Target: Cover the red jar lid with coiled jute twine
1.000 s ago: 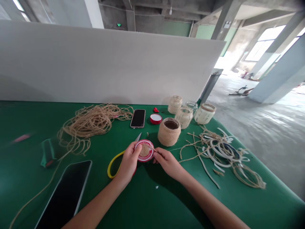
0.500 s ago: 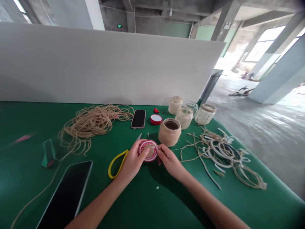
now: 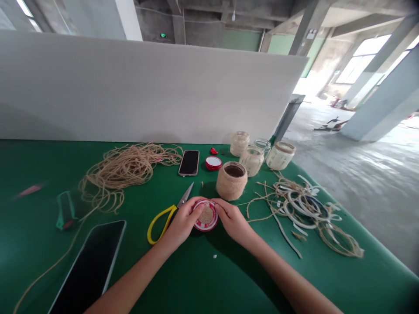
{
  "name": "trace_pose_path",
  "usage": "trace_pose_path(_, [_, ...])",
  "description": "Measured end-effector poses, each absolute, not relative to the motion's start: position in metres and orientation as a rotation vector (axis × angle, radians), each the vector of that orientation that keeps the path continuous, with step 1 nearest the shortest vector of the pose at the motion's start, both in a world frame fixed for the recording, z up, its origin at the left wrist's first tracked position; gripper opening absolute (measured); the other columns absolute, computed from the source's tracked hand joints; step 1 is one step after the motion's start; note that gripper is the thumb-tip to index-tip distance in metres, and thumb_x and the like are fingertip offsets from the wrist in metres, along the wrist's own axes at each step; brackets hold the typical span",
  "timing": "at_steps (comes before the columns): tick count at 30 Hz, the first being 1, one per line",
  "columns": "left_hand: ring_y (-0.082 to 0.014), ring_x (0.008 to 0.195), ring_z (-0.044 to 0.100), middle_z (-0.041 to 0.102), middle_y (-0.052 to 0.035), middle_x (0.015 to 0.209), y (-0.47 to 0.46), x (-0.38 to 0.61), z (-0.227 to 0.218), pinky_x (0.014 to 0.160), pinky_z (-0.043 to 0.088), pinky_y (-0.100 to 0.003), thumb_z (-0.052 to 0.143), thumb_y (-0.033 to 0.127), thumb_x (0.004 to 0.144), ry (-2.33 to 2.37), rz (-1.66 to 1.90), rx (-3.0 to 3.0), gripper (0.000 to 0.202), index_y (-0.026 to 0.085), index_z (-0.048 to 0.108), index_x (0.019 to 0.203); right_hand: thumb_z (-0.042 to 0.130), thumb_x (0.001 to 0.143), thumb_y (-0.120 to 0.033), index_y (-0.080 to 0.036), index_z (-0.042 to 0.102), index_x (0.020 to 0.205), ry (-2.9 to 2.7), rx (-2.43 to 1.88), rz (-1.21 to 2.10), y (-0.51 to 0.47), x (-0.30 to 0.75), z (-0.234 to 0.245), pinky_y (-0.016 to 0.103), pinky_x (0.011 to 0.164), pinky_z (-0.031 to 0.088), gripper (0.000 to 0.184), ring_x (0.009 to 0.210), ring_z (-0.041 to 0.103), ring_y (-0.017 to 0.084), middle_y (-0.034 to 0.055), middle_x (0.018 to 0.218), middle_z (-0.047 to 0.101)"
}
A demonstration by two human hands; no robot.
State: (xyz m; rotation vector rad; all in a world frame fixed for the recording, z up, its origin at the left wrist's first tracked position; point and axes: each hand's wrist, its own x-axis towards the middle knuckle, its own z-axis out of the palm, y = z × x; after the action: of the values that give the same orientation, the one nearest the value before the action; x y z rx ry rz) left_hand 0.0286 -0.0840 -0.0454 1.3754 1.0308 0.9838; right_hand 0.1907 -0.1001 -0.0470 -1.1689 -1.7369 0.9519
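Between both hands is a round red-and-white jar lid (image 3: 206,220) with a tan, twine-like disc at its middle. My left hand (image 3: 183,220) is closed round its left side, the thumb lying over the face. At the upper right edge, my right hand (image 3: 231,216) pinches the lid; its fingertips are partly hidden. Just beyond stands a twine-covered jar (image 3: 231,185), its mouth open upward. Yellow-handled scissors (image 3: 160,224) lie beside my left hand, blades pointing away.
At the back left lies a heap of twine (image 3: 127,168). A phone (image 3: 189,163), a red lid (image 3: 214,164) and several glass jars (image 3: 251,161) stand further back. Tangled strips and cord (image 3: 307,209) lie at right, a dark tablet (image 3: 90,266) at near left.
The lid has come slightly nearer to me, and my right hand has shifted to its upper edge. More of the scissor blades shows now.
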Motion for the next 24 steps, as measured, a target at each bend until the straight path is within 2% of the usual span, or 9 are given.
trace_pose_path(7, [-0.0218, 0.085, 0.060, 0.065, -0.0060, 0.091, -0.0807, 0.0252, -0.0546, 0.073, 0.046, -0.030, 0.051, 0.039, 0.080, 1.030, 1.020, 1.315, 0.029, 0.018, 0.058, 0.099, 0.034, 0.092, -0.025, -0.019, 0.055, 0.107, -1.700, -1.239, 0.799, -0.1022, 0.1903, -0.0459, 0.027, 0.081, 0.042, 0.027, 0.092, 0.056, 0.017, 0.0055, 0.104, 0.061])
trace_pose_path(13, [-0.0203, 0.082, 0.060, 0.065, -0.0051, 0.089, -0.0801, 0.0244, -0.0524, 0.073, 0.046, -0.029, 0.050, 0.040, 0.081, 1.067, 1.063, 1.249, 0.029, 0.018, 0.058, 0.098, 0.034, 0.091, -0.025, -0.018, 0.054, 0.103, -1.733, -1.276, 0.761, -0.1012, 0.1917, -0.0456, 0.025, 0.073, 0.042, 0.024, 0.082, 0.056, 0.015, 0.0046, 0.092, 0.062])
trace_pose_path(18, [-0.0187, 0.077, 0.059, 0.065, -0.0049, 0.083, -0.0795, 0.0237, -0.0480, 0.069, 0.046, -0.027, 0.049, 0.040, 0.081, 1.135, 1.089, 1.250, 0.029, 0.015, 0.058, 0.092, 0.031, 0.093, -0.027, -0.019, 0.055, 0.091, -1.835, -1.276, 0.854, -0.1029, 0.1898, -0.0433, 0.023, 0.060, 0.039, 0.025, 0.063, 0.052, 0.012, -0.0002, 0.068, 0.057])
trace_pose_path(24, [-0.0179, 0.075, 0.058, 0.064, -0.0045, 0.082, -0.0801, 0.0225, -0.0472, 0.068, 0.045, -0.027, 0.047, 0.040, 0.082, 1.175, 1.138, 1.301, 0.028, 0.015, 0.057, 0.090, 0.034, 0.092, -0.029, -0.018, 0.049, 0.076, -1.817, -1.248, 0.997, -0.1062, 0.1838, -0.0490, 0.022, 0.061, 0.038, 0.024, 0.063, 0.053, 0.011, -0.0006, 0.069, 0.057])
